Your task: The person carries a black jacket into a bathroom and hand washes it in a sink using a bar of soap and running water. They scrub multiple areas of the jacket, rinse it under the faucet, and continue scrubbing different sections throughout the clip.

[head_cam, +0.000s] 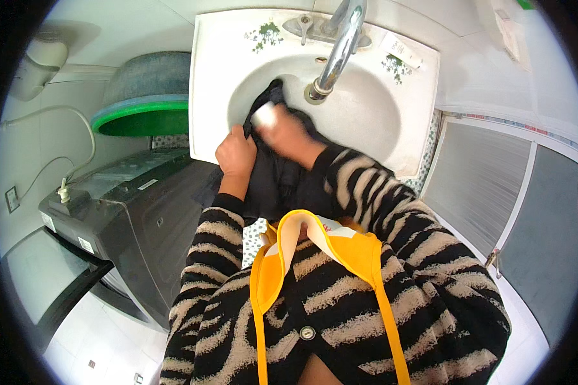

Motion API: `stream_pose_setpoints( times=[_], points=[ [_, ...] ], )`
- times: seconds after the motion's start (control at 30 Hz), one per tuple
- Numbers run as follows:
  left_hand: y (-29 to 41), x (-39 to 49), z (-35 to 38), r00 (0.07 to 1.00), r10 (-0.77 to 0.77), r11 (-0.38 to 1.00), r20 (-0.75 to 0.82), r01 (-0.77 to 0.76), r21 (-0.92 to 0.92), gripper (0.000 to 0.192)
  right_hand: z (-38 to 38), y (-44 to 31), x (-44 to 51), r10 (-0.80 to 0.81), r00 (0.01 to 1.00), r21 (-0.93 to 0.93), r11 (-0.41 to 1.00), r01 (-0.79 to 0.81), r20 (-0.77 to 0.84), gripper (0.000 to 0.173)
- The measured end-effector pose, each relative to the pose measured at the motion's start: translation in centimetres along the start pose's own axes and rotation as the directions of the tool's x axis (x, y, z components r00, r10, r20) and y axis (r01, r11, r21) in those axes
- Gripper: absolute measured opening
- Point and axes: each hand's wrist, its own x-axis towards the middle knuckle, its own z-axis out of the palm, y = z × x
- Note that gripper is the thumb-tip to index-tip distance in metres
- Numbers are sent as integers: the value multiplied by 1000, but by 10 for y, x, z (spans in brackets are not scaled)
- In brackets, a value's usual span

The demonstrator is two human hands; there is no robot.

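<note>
A black garment (269,178) hangs over the front edge of the white washbasin (212,96), with its far end lying in the bowl. My left hand (236,151) grips a fold of the cloth at the left of the bowl. In my right hand (289,132), blurred by motion, is a small white block (265,115), possibly a bar of soap. It is against or just above the cloth; contact cannot be told. The chrome faucet (337,57) arches over the bowl beyond my hands, and no running water shows.
A white tube (402,50) bearing writing lies on the basin's right rear rim. To the left, a green-rimmed tub (142,96) leans above a dark grey washing machine (139,202). A framed panel door (481,178) stands right. My yellow apron (318,240) bulges below the basin.
</note>
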Motion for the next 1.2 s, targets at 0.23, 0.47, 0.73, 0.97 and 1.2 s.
stream_pose_setpoints(
  times=[0.23, 0.47, 0.73, 0.97, 1.2],
  points=[
    [-1, -1, 0, 998, 59, 998, -3, -59, -6, 20, -61, 89, 35, -257, 967, -415, 880, 230, -9, 27],
    [-1, 1, 1, 1000, 24, 1000, -2, -24, -4, 20, 17, 37, -3, -87, 995, -72, 993, 90, 42, 40],
    [-1, 2, 1, 999, 10, 1000, 38, -11, 20, 21, -46, 46, 23, -29, 992, -111, 994, 16, -120, 34],
    [0, 3, -2, 998, 48, 999, 40, -49, 15, 21, -64, 64, 19, -224, 969, -431, 868, 247, 106, 32],
    [-1, 2, 4, 1000, 18, 1000, 4, -18, 23, 19, -13, 4, -5, -50, 998, -86, 995, 52, 31, 35]
  ],
)
